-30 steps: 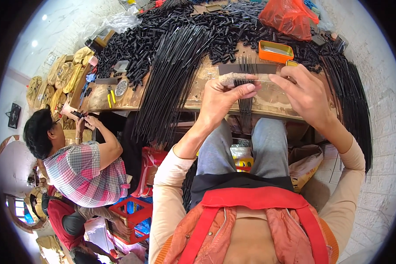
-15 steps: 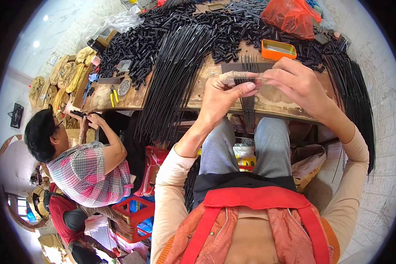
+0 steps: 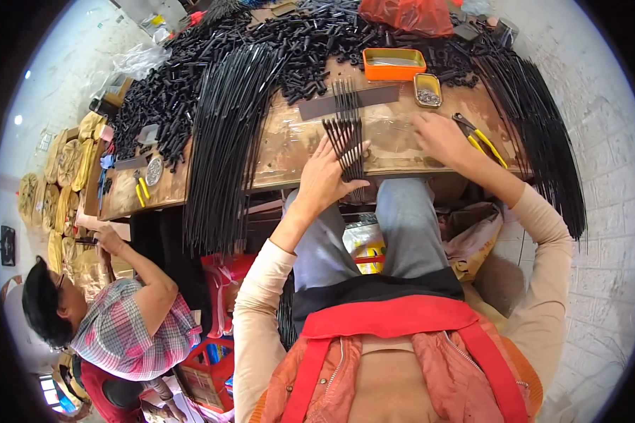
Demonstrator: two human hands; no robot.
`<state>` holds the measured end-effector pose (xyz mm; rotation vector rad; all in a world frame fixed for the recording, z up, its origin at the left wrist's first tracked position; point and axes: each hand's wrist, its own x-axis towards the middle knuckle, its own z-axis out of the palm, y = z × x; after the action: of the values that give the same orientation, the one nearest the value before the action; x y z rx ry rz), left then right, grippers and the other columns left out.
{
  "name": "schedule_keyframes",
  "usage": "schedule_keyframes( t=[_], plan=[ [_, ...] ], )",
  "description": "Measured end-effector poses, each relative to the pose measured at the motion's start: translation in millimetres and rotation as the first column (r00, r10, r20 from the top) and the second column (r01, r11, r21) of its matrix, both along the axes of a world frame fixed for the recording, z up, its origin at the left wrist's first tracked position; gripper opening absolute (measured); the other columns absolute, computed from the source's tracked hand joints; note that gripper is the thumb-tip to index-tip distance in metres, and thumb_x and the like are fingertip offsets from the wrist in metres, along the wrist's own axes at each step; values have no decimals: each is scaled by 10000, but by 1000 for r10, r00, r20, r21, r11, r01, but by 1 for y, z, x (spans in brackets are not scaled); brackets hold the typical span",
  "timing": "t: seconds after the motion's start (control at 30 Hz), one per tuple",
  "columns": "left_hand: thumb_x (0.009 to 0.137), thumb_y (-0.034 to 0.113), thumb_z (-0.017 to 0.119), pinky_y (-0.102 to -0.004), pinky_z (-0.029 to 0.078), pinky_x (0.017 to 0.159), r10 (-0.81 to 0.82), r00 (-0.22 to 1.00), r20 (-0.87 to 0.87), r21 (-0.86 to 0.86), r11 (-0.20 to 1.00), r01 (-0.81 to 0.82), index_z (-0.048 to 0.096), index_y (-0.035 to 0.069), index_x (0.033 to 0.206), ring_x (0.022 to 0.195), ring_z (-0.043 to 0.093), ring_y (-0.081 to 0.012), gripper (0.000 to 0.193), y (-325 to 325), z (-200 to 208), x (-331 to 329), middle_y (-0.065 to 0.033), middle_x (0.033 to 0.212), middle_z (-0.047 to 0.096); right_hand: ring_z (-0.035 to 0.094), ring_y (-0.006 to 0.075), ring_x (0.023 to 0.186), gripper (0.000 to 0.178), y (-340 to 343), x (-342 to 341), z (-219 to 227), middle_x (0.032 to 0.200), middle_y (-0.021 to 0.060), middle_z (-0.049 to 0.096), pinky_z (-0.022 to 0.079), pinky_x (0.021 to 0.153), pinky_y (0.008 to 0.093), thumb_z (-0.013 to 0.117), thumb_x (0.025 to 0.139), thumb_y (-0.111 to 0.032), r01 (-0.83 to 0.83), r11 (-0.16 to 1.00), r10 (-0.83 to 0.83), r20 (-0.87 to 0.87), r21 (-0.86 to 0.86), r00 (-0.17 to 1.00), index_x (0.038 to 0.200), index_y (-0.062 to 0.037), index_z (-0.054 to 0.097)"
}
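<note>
My left hand (image 3: 321,178) is at the bench's near edge. A fanned row of thin black rods (image 3: 337,132) lies slanted across its wrapped index finger, and its thumb is spread lower down. More black rods (image 3: 347,95) lie upright on the bench just beside and behind these. My right hand (image 3: 444,143) rests low over the bench top, fingers bent and close together. Whatever may be in its fingertips is too small to make out. Close by are a small tin of silvery bits (image 3: 427,90) and yellow-handled pliers (image 3: 481,138).
An orange tin (image 3: 394,65) sits behind a dark flat strip (image 3: 314,107). Heaped short black tubes (image 3: 155,106) cover the back. Long rod bundles (image 3: 226,141) overhang the front edge left and right. At left, a co-worker (image 3: 130,317) sits by a second pair of pliers (image 3: 141,190).
My hands have come apart. The left lowered with the rods, while the right moved away to the bench top near the pliers. The view has shifted, bringing the small tin and pliers into sight.
</note>
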<state>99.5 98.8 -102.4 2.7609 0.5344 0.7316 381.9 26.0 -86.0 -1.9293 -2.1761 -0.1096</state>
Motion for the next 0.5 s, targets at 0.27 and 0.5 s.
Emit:
schedule_keyframes(
  t=[0.27, 0.5],
  plan=[
    [606, 340, 848, -488, 273, 1124, 2, 998, -64, 20, 1000, -1, 468, 177, 1382, 1393, 303, -362, 879, 10, 1, 4, -177, 1515, 299, 602, 291, 914, 256, 18, -11, -11, 910, 128, 578, 503, 729, 391, 604, 729, -81, 24, 995, 27, 478, -101, 878, 971, -13, 558],
    [602, 362, 835, -504, 224, 1150, 1, 984, -179, -21, 1000, -5, 426, 207, 1430, 1427, 244, -333, 936, 16, 14, 9, -159, 1541, 255, 593, 300, 849, 208, 69, 1, 21, 825, 114, 559, 504, 685, 405, 617, 711, -71, -123, 972, 103, 108, 200, 989, 905, -37, 551]
  ],
)
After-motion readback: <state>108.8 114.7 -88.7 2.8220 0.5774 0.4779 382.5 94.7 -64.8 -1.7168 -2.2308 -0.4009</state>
